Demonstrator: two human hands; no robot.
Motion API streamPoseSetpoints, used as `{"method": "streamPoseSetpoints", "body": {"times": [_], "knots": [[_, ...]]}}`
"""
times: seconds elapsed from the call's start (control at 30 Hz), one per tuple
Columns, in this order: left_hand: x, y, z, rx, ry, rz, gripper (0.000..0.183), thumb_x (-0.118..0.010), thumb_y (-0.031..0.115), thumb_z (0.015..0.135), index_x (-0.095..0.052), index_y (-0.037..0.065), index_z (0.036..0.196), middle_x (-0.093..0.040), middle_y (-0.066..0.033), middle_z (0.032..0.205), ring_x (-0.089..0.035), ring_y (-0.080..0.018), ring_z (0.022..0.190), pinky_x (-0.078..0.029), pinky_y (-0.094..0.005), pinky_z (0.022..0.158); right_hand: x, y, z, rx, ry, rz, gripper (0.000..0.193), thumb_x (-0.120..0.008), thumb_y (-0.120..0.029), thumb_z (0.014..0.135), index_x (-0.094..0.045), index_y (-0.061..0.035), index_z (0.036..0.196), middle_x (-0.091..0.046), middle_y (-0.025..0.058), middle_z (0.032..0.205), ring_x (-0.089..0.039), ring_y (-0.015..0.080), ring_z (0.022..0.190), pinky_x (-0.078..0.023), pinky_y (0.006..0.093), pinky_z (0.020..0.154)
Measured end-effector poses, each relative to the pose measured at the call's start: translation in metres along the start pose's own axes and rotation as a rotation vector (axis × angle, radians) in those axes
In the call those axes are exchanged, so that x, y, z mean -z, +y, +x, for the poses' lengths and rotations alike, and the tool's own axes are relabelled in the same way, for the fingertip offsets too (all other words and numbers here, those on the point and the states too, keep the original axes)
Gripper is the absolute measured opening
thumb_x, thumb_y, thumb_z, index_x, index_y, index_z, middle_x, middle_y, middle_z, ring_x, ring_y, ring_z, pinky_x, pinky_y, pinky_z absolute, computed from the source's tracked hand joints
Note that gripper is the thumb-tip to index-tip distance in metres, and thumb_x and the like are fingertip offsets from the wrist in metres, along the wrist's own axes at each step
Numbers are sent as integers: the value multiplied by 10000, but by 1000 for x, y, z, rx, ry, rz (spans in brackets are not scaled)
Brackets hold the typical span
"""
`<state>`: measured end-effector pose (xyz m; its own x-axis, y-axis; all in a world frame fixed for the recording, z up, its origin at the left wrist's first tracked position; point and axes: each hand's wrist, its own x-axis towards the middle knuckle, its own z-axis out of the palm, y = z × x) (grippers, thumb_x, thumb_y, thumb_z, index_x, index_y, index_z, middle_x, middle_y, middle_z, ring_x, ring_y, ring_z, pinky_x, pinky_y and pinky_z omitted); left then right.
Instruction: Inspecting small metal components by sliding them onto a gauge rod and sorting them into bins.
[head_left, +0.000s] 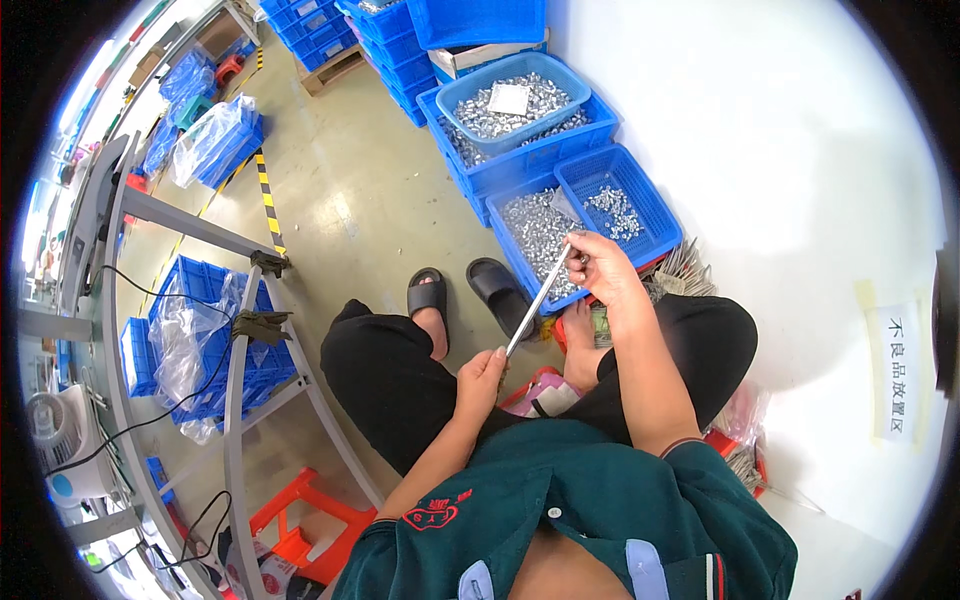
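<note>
A slim silver metal rod [540, 301] slants between my hands above my lap. My left hand [482, 379] is closed round its lower end. At the upper end, the fingers of my right hand [603, 268] pinch the rod, and something small and shiny shows among the curled fingers, too small to make out. Just beyond my right hand, a blue bin [497, 217] holds many small silver metal parts. Beside it a blue mesh basket [652, 197] carries a smaller heap of such parts.
A lighter blue tub [447, 97] of metal parts rests on a blue crate [470, 180] farther off. More thin rods [683, 268] lie right of my knee. To my left stand a grey metal frame [236, 400], a red stool [318, 510] and a fan [55, 430]. A white wall [780, 200] is at right.
</note>
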<state>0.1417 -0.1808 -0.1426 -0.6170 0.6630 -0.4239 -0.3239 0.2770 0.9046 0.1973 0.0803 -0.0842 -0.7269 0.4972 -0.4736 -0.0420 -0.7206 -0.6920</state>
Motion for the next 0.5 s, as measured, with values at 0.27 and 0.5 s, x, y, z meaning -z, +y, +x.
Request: {"method": "streamPoseSetpoints", "body": {"times": [0.27, 0.5], "knots": [[0, 4, -4, 6, 46, 43, 320, -530, 287, 890, -593, 17, 730, -457, 22, 534, -427, -53, 485, -333, -224, 443, -1, -13, -4, 65, 42, -380, 205, -701, -198, 731, -592, -44, 813, -420, -61, 551, -317, 27, 447, -210, 207, 416], [-2, 2, 1, -38, 113, 116, 325, -530, 289, 891, -591, 18, 723, -454, 24, 538, -414, -53, 484, -325, -222, 448, -13, 18, -3, 111, 109, -610, 288, -697, -277, 748, -577, -25, 675, -454, -25, 529, -402, 56, 508, -272, 244, 419]]}}
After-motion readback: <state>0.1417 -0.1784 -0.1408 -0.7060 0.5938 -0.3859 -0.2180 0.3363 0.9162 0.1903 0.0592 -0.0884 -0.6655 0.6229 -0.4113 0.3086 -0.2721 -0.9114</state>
